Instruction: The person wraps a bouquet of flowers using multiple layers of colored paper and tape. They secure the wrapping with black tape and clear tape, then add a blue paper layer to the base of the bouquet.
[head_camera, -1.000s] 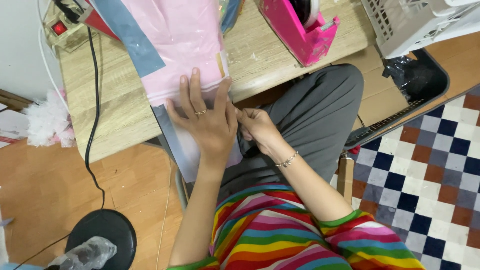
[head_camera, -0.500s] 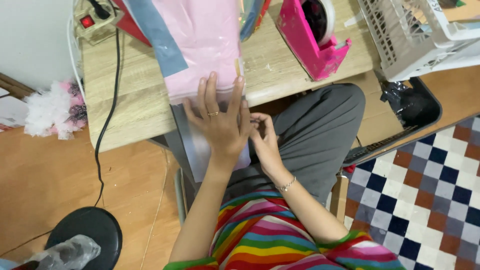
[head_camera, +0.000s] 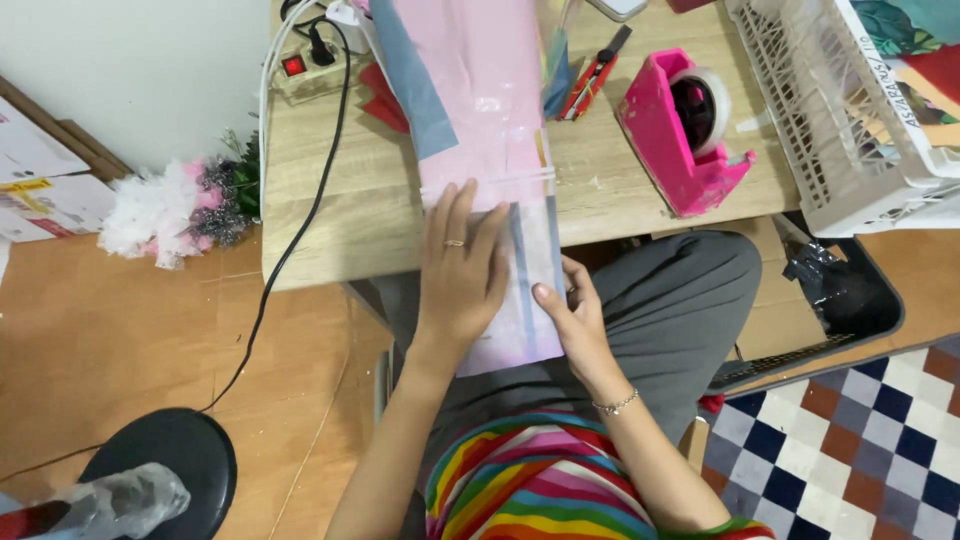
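Observation:
A long pink sheet inside a clear plastic sleeve (head_camera: 490, 110) runs down the wooden table (head_camera: 330, 220) and hangs over its near edge onto my lap. My left hand (head_camera: 462, 275), with a ring on one finger, lies flat on the sleeve at the table edge, fingers spread. My right hand (head_camera: 575, 320) holds the sleeve's right edge just below the table, thumb on top and fingers curled underneath. A blue-grey strip (head_camera: 410, 80) lies along the sleeve's left side.
A pink tape dispenser (head_camera: 680, 130) and a red cutter (head_camera: 590, 75) sit right of the sleeve, and a white basket (head_camera: 830, 130) further right. A power strip (head_camera: 300, 65) with a black cable (head_camera: 300, 230) is at the left. On the floor: fluffy decoration (head_camera: 160, 210), black round base (head_camera: 160, 465).
Both hands have moved up the sleeve toward the table edge. My right hand has shifted from beside the left hand to the sleeve's right edge.

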